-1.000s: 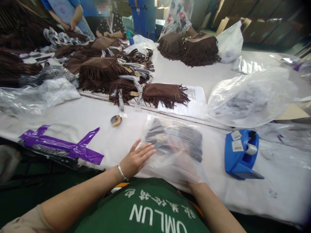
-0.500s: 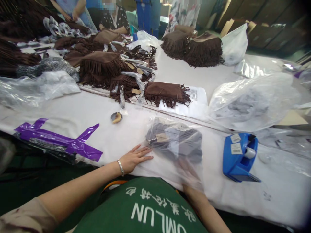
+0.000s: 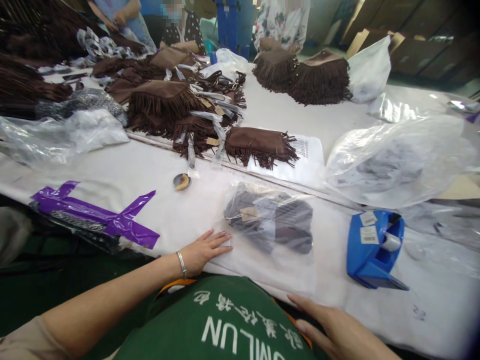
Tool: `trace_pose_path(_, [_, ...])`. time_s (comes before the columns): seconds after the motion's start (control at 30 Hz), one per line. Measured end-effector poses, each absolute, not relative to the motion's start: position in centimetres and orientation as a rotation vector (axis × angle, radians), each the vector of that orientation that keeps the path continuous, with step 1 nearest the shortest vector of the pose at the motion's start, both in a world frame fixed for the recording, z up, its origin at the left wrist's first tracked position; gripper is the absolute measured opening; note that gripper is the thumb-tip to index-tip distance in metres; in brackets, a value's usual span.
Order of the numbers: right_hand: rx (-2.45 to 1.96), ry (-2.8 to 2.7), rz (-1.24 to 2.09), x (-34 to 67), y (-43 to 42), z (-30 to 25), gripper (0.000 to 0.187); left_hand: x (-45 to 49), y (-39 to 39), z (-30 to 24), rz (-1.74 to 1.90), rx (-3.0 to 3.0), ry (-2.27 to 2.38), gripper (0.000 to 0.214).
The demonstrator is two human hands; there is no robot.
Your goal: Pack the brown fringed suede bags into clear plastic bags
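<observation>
A clear plastic bag [image 3: 258,245] lies flat on the white table in front of me. Inside it shows a dark brown fringed bag [image 3: 294,225] with a tan tag [image 3: 249,214]. My left hand [image 3: 204,252] rests flat on the table, fingers stretched toward the plastic bag's left side without covering it; a bracelet circles the wrist. At the table's front edge is my right hand [image 3: 324,320], fingers apart and nothing visible in them, below the bag and beside my green apron.
A blue tape dispenser [image 3: 375,250] stands at right. Purple tape [image 3: 93,212] covers the table edge at left, near a small round dish [image 3: 182,182]. Brown fringed bags [image 3: 161,102] pile up beyond, one lying singly [image 3: 258,142]. A stuffed plastic sack [image 3: 397,155] sits at right. Several people stand or sit opposite.
My right hand has moved off the plastic bag, down and right to the table's front edge. The left hand has slid slightly left. The bagged item stays in place.
</observation>
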State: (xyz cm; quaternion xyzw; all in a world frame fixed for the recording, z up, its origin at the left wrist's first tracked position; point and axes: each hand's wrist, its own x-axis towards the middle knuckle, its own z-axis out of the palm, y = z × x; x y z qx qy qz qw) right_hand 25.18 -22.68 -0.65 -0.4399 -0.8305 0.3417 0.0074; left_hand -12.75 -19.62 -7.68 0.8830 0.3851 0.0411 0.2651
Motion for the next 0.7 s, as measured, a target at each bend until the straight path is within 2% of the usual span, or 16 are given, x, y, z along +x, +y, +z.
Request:
trace_pose_path(0.03, [-1.371, -2.627, 1.033, 23.8, -20.9, 0.7, 0.044, -12.6, -19.6, -7.2, 0.104, 2.368, 1.034, 0.073])
trace_pose_path(0.1, [-1.371, -2.558, 0.647, 20.4, -17.3, 1.2, 0.051, -12.4, -19.5, -6.2, 0.119, 2.297, 1.01, 0.065])
trace_pose_path(0.17, [-1.353, -2.525, 0.319, 17.3, -14.4, -0.9, 0.059, -12.3, -19.4, -5.4, 0.245, 2.134, 1.133, 0.049])
trace_pose_path(0.23, [-1.33, -2.569, 0.193, 15.2, -12.8, -4.4, 0.069, -12.3, -19.0, -5.2, 0.449, 1.873, 1.44, 0.039])
trace_pose_path(0.3, [-1.35, -2.592, 0.142, 14.4, -12.6, -7.5, 0.073, -12.3, -18.4, -5.5, 0.581, 1.614, 1.747, 0.043])
trace_pose_path(0.4, [-1.391, -2.581, 0.092, 14.7, -13.2, -9.7, 0.073, -11.8, -17.3, -6.5, 0.485, 1.465, 1.888, 0.048])
trace_pose_path(0.53, [-1.377, -2.586, 0.098, 15.4, -13.7, -9.5, 0.078, -10.4, -17.2, -6.8, 0.26, 1.169, 1.68, 0.049])
trace_pose_path(0.63, [-1.367, -2.547, 0.165, 15.4, -13.9, -9.1, 0.077, -9.5, -17.6, -5.3, 0.485, 0.96, 1.408, 0.052])
trace_pose_path(0.7, [-1.346, -2.479, 0.26, 15.2, -14.0, -8.5, 0.074, -8.8, -17.3, -3.1, 0.694, 1.026, 1.27, 0.049])
